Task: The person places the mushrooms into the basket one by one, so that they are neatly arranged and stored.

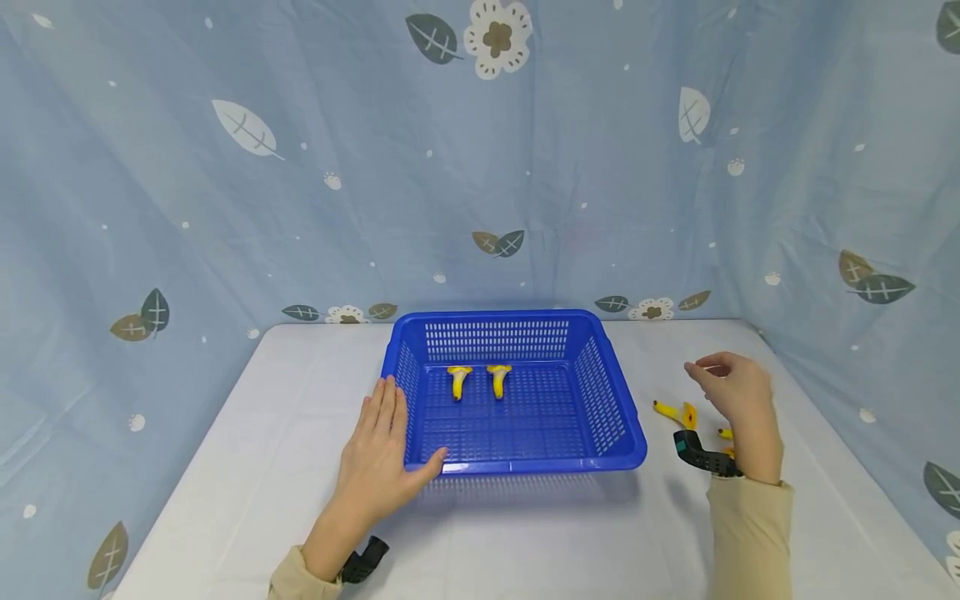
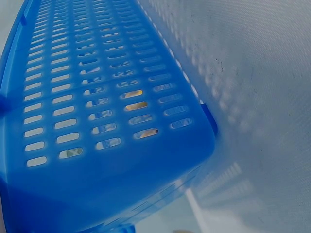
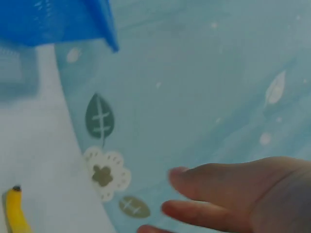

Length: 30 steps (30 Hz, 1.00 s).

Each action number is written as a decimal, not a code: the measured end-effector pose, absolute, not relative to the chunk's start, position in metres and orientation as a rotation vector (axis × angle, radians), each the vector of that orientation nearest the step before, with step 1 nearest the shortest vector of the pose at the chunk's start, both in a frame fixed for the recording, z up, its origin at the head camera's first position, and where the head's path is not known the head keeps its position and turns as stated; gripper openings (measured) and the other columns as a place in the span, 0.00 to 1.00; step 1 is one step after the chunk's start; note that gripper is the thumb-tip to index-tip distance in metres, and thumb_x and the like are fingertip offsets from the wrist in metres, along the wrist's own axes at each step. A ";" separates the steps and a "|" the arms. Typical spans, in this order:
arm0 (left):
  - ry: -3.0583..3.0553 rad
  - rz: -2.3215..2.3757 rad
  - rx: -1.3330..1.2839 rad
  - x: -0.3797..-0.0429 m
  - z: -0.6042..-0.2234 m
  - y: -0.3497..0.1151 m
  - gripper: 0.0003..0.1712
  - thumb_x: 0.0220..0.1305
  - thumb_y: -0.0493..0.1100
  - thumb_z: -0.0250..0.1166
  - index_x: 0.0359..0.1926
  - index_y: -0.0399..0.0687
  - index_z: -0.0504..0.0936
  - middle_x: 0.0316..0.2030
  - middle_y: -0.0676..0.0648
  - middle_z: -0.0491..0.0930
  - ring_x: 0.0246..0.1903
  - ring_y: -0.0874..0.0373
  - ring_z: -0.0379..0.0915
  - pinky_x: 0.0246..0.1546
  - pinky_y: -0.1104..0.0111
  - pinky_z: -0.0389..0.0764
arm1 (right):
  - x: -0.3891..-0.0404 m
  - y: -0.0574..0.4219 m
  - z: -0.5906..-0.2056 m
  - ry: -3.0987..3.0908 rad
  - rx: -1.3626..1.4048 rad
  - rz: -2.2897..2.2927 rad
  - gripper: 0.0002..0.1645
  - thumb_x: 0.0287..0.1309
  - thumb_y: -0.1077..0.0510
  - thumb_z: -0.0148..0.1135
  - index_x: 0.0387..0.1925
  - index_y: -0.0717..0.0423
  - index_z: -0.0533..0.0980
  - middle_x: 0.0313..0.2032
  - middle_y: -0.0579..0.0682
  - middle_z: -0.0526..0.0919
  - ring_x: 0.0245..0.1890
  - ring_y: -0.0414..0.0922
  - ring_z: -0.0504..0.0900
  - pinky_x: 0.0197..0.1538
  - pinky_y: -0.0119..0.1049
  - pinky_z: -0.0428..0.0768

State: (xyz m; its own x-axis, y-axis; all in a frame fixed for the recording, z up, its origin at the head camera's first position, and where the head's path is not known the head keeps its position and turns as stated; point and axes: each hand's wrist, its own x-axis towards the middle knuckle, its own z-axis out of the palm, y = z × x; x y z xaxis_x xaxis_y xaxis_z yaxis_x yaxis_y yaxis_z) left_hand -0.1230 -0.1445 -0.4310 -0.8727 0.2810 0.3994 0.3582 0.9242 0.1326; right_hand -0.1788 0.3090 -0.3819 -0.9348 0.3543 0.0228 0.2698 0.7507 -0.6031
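Table's bananas [image 1: 675,412] seem partly hidden behind right hand [image 1: 733,392].

head: above front, looking down over table [image 1: 225,467], basket [image 1: 517,462] mid-frame | left wrist: pressed close to basket wall [image 2: 97,97] | right wrist: low, facing curtain [image 3: 218,73], basket corner [image 3: 58,19] upper left

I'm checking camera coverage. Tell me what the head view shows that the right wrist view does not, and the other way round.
Only the head view shows the left hand lying flat against the blue basket, and the two yellow banana pieces inside it.

Only the right wrist view shows the right hand's fingertips close up, straight and holding nothing.

Both show the right hand, a corner of the basket, a yellow piece on the white table and the leaf-patterned curtain.
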 end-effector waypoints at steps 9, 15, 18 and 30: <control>-2.687 -0.288 -0.472 -0.124 -0.433 -0.144 0.58 0.54 0.72 0.53 0.66 0.25 0.56 0.69 0.30 0.48 0.70 0.40 0.41 0.69 0.52 0.49 | -0.190 0.328 -0.402 -3.158 -0.645 0.943 0.40 0.54 0.41 0.62 0.49 0.76 0.71 0.39 0.68 0.78 0.32 0.55 0.80 0.30 0.41 0.78; -2.692 -0.287 -0.467 -0.123 -0.431 -0.144 0.58 0.54 0.72 0.53 0.66 0.25 0.57 0.69 0.30 0.48 0.70 0.41 0.40 0.69 0.52 0.49 | -0.193 0.330 -0.412 -3.184 -0.633 1.047 0.30 0.52 0.51 0.66 0.42 0.77 0.73 0.33 0.64 0.77 0.27 0.50 0.78 0.30 0.38 0.80; -2.693 -0.290 -0.467 -0.123 -0.430 -0.144 0.58 0.54 0.72 0.54 0.66 0.25 0.57 0.69 0.30 0.49 0.70 0.40 0.41 0.69 0.52 0.49 | -0.195 0.331 -0.416 -3.182 -0.610 1.040 0.24 0.51 0.57 0.66 0.40 0.77 0.75 0.29 0.60 0.77 0.25 0.48 0.77 0.29 0.36 0.79; -2.701 -0.278 -0.466 -0.123 -0.430 -0.144 0.58 0.54 0.72 0.53 0.66 0.25 0.57 0.69 0.30 0.48 0.70 0.40 0.41 0.69 0.52 0.49 | -0.197 0.330 -0.423 -3.128 -0.701 1.053 0.20 0.50 0.58 0.65 0.37 0.73 0.74 0.28 0.59 0.76 0.24 0.47 0.75 0.26 0.33 0.78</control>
